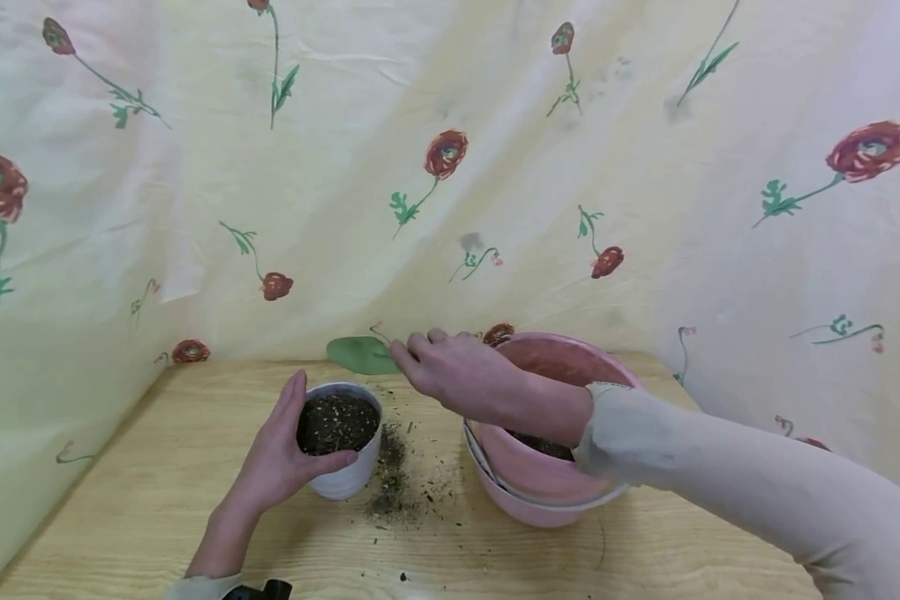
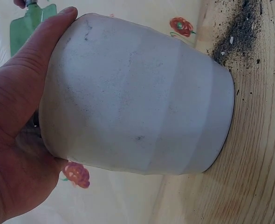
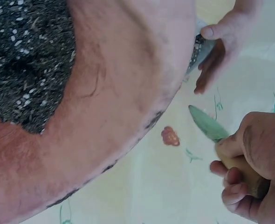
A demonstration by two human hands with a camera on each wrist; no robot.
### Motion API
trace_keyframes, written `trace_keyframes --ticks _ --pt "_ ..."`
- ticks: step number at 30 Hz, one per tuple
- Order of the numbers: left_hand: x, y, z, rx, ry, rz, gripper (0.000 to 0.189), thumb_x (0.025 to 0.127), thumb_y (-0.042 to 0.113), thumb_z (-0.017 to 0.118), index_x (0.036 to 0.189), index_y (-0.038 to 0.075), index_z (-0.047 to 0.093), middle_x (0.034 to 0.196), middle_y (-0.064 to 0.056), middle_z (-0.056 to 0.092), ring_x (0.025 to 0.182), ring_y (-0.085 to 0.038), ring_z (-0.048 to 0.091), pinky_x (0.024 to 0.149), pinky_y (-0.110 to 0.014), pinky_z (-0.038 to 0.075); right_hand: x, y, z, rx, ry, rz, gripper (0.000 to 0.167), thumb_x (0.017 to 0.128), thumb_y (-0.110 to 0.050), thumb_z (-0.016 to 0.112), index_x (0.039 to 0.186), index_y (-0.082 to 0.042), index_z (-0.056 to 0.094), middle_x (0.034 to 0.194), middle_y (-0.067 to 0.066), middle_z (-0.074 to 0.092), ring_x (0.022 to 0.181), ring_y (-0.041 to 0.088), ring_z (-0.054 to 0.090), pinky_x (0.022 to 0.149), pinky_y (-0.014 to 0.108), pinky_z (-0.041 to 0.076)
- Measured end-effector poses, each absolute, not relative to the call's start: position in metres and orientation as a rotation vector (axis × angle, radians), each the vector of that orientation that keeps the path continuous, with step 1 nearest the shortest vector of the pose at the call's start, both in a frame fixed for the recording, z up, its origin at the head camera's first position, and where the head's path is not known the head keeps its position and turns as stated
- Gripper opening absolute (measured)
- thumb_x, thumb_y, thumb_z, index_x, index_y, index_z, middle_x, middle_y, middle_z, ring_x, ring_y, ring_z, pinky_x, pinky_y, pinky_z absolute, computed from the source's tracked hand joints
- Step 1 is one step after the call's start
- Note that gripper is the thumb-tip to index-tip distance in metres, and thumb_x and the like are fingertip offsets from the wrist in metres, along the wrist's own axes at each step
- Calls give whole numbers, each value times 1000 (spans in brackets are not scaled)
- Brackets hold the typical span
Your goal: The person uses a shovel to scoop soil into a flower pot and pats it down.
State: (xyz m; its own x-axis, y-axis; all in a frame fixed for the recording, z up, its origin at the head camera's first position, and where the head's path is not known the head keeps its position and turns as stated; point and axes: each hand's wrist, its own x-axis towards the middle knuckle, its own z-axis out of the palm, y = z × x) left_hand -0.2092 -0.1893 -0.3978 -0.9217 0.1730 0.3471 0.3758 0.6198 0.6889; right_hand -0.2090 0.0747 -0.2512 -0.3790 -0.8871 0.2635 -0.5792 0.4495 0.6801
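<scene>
A white ribbed flowerpot (image 1: pixel 354 477) stands upright on the wooden table, with dark, speckled soil (image 1: pixel 337 423) nearly up to its rim. My left hand (image 1: pixel 273 458) holds it from the left, thumb across the near side and fingers along the far-left side. In the left wrist view the pot's wall (image 2: pixel 133 98) fills the middle. My right hand (image 1: pixel 457 371) grips a garden trowel by its wooden handle (image 3: pixel 240 169), fingers wrapped around it. The trowel's green blade (image 1: pixel 356 356) points left, above and beyond the pot, and no soil shows on it.
Right of the pot sits a large pink basin (image 1: pixel 540 510), with potting soil (image 3: pixel 28 60) inside; my right forearm passes over it. Spilled soil (image 1: pixel 392 479) lies on the table (image 1: pixel 157 467) between pot and basin. A flowered cloth (image 1: pixel 330 208) hangs behind and at both sides.
</scene>
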Motion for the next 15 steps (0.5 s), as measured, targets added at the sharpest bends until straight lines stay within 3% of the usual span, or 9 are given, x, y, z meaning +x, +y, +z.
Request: trace_keyframes --ticks 8,15 --pt "-209 -189 -397 -438 -2608 -1178 133 64 56 84 155 14 -3 161 -16 3 142 -47 14 106 -67 22 -207 97 -242 1252 -2125 -535 48 84 12 57 129 -3 50 104 9 61 73 21 56 43 26 41" --pt "-209 -189 -398 -432 -2612 -1160 133 64 55 84 155 11 -1 160 -17 5 142 -46 14 107 -66 22 -205 125 -237 1210 -2097 -441 51 79 5 66 128 -3 53 101 9 62 71 22 58 44 28 46"
